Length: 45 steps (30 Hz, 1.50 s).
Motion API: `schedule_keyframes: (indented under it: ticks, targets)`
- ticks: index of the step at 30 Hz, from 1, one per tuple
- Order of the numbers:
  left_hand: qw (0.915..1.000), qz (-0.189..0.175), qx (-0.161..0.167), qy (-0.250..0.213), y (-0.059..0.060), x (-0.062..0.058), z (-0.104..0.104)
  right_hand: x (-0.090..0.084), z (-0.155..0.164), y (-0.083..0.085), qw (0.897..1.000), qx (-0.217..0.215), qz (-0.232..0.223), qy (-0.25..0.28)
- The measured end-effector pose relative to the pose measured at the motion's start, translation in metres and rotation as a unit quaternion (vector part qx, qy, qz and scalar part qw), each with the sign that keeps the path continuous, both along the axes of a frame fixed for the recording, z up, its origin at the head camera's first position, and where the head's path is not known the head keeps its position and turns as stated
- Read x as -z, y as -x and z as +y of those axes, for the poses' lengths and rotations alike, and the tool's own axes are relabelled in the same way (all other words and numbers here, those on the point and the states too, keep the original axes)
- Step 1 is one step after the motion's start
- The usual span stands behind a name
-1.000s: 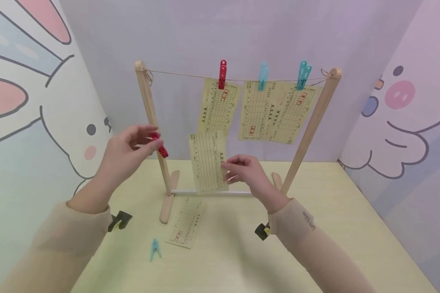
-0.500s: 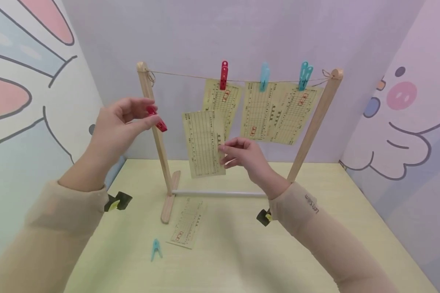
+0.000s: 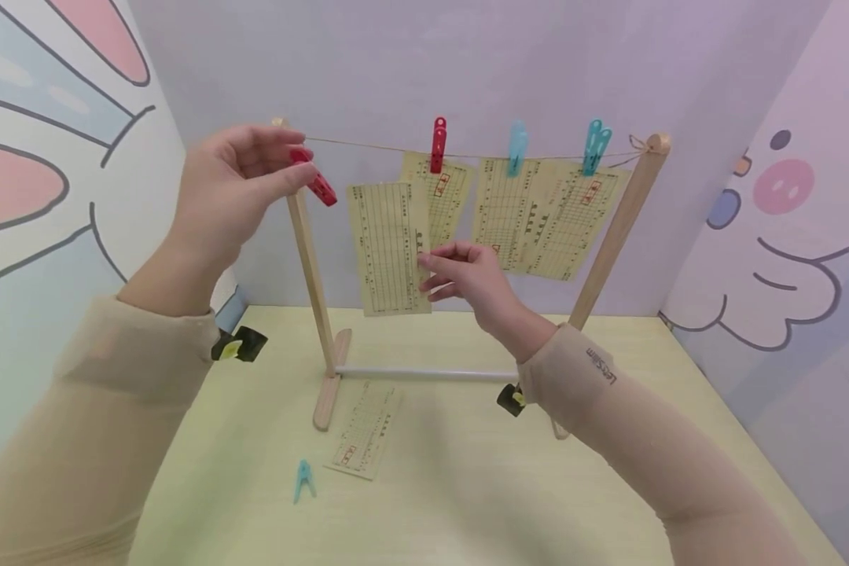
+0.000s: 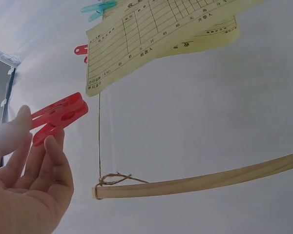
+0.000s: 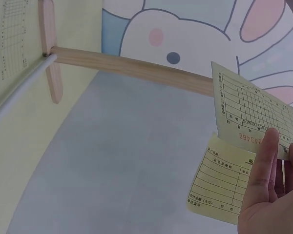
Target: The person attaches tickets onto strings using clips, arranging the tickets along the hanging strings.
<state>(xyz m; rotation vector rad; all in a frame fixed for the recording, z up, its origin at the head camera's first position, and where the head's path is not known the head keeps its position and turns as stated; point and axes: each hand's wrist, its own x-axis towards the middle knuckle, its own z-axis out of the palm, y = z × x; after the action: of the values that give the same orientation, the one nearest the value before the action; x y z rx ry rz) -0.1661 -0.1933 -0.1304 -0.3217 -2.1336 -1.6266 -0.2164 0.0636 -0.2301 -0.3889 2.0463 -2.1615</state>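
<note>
My left hand [image 3: 237, 177] pinches a red clothespin [image 3: 314, 178] by its handles, near the top of the left post. In the left wrist view that clothespin [image 4: 63, 113] points toward the string, its tip apart from the paper. With thumb and fingers my right hand [image 3: 470, 279] pinches the right edge of a yellow receipt slip [image 3: 391, 250], held upright below the string [image 3: 368, 146]. This slip overlaps a hanging slip [image 3: 446, 204], which a second red clothespin [image 3: 438, 146] fixes to the string. The right wrist view shows the printed face of the held slip [image 5: 249, 107].
Two blue clothespins [image 3: 517, 148] hold more slips [image 3: 573, 216] on the right. Wooden posts [image 3: 619, 228] and a white crossbar [image 3: 431, 374] form the rack. On the table lie a slip [image 3: 365, 428] and a light-blue clothespin [image 3: 304, 481].
Both hands have risen toward the string, the left one with the red clothespin and the right one with the receipt slip. The things on the table stay put.
</note>
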Motion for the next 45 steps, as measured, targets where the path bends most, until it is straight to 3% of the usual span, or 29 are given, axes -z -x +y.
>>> schedule_keyframes:
  ticks: [7,15,35,40,45]
  targets:
    - [0.9995,0.026,-0.007,-0.018,0.01,-0.009,0.008,-0.004,-0.009,0.006,0.999,0.013,-0.016,0.026]
    - [0.9904,0.084,0.046,-0.1,0.022,-0.011,0.02,-0.005,-0.019,0.01,0.998,0.006,-0.028,0.062]
    - [0.98,0.115,0.056,-0.153,0.048,-0.021,0.033,-0.004,-0.034,0.023,0.997,0.029,-0.028,0.062]
    - [0.9798,0.121,0.055,-0.149,0.053,-0.021,0.035,-0.003,-0.035,0.026,0.997,0.032,-0.028,0.062]
    - [0.9878,0.116,0.024,-0.102,0.058,-0.02,0.035,-0.004,-0.036,0.029,0.997,0.033,-0.023,0.059]
